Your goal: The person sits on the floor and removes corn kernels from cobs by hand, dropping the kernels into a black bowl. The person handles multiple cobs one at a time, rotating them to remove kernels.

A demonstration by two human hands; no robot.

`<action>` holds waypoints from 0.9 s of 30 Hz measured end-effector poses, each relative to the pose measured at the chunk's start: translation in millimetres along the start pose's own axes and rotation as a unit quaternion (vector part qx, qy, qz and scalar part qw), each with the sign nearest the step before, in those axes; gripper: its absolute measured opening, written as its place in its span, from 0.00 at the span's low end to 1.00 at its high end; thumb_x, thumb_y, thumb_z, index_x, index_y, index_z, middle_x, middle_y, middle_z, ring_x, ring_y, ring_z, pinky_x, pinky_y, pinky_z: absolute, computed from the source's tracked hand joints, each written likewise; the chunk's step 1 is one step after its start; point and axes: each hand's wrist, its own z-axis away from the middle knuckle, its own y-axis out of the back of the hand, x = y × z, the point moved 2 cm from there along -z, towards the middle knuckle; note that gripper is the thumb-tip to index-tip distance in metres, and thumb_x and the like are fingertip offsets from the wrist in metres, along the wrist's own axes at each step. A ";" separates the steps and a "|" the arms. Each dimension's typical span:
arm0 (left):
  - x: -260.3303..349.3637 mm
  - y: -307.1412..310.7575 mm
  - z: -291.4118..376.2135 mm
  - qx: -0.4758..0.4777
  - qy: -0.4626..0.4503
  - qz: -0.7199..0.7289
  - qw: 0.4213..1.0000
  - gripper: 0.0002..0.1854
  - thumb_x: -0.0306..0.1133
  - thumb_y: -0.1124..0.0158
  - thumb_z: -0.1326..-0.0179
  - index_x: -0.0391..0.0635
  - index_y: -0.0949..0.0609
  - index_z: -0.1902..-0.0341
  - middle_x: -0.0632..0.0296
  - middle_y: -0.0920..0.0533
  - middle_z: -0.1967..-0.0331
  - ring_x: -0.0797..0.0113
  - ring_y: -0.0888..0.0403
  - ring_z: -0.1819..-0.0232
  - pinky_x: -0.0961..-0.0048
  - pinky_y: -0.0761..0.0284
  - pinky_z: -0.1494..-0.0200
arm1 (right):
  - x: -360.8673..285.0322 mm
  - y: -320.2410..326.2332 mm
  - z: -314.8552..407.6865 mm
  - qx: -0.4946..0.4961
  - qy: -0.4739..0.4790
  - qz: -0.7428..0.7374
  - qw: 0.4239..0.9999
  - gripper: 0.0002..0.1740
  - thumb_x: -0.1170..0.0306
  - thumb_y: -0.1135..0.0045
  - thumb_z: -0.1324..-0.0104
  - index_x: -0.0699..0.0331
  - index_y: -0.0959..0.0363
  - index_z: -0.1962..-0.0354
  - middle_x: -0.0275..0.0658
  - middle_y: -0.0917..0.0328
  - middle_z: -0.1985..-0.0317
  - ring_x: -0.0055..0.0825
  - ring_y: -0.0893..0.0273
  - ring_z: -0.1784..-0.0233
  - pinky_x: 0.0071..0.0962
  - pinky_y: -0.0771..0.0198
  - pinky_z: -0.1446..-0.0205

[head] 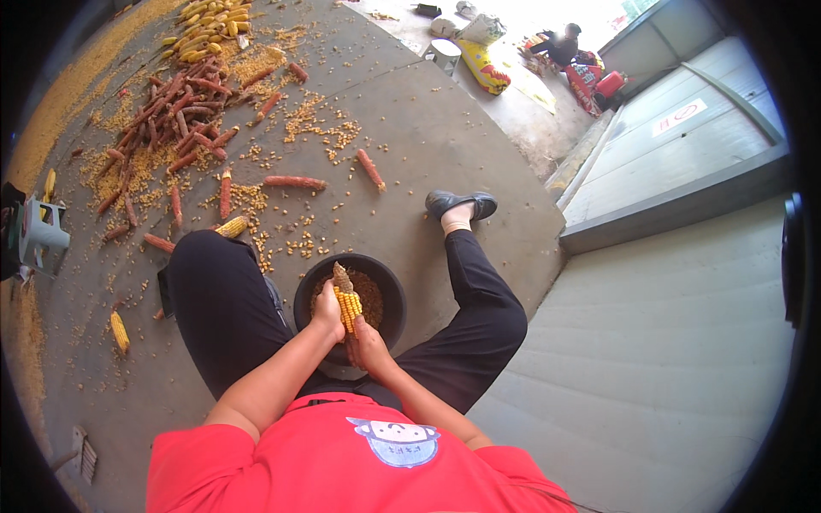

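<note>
A partly shelled corn cob [347, 304] is held in both hands above a dark round tub [399, 308]. Yellow kernels cover its middle, while its far tip is bare and brownish. My left hand [328, 313] wraps the cob from the left side. Gripping its near end from the right is my right hand [371, 349], whose thumb lies against the kernels. Inside the tub, between my legs, are loose kernels and chaff [372, 292], partly hidden by the hands and cob.
A heap of bare red cobs [186, 115] lies ahead left, with unshelled corn ears [208, 25] behind it. Loose kernels [321, 131] dot the concrete floor. A white panel wall [641, 346] stands at right. Another person [563, 46] sits outside near sacks [482, 67].
</note>
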 end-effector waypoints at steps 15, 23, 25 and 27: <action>-1.6 5.3 -3.4 0.047 -0.073 -0.090 0.992 0.24 0.52 0.57 0.29 0.44 0.22 0.55 0.64 0.22 0.67 0.70 0.24 0.66 0.71 0.26 0.60 | 2.5 2.6 -0.3 -0.088 -0.171 -0.189 0.963 0.39 0.31 0.72 0.35 0.60 0.34 0.68 0.32 0.37 0.82 0.24 0.38 0.84 0.23 0.42 0.83; -6.4 19.9 -20.2 0.043 -0.329 -0.334 0.882 0.27 0.48 0.59 0.27 0.35 0.25 0.44 0.52 0.20 0.54 0.62 0.24 0.53 0.70 0.31 0.47 | -3.3 5.1 -0.8 -0.150 -0.194 -0.286 0.926 0.39 0.29 0.71 0.37 0.59 0.37 0.67 0.30 0.40 0.81 0.22 0.40 0.84 0.21 0.42 0.83; -0.4 6.7 -1.3 0.030 -0.325 -0.380 0.866 0.25 0.46 0.59 0.27 0.34 0.24 0.49 0.52 0.19 0.58 0.63 0.23 0.56 0.71 0.31 0.48 | -1.7 9.0 -2.5 -0.104 -0.149 -0.263 0.948 0.37 0.31 0.69 0.35 0.60 0.36 0.67 0.32 0.38 0.81 0.22 0.38 0.83 0.21 0.41 0.83; 5.0 2.1 8.1 -0.010 -0.304 -0.346 0.888 0.25 0.47 0.59 0.27 0.34 0.23 0.53 0.54 0.19 0.60 0.64 0.23 0.57 0.71 0.31 0.49 | -0.3 10.3 -4.0 -0.035 -0.076 -0.171 0.982 0.34 0.35 0.67 0.33 0.60 0.35 0.66 0.33 0.34 0.80 0.22 0.35 0.83 0.21 0.40 0.83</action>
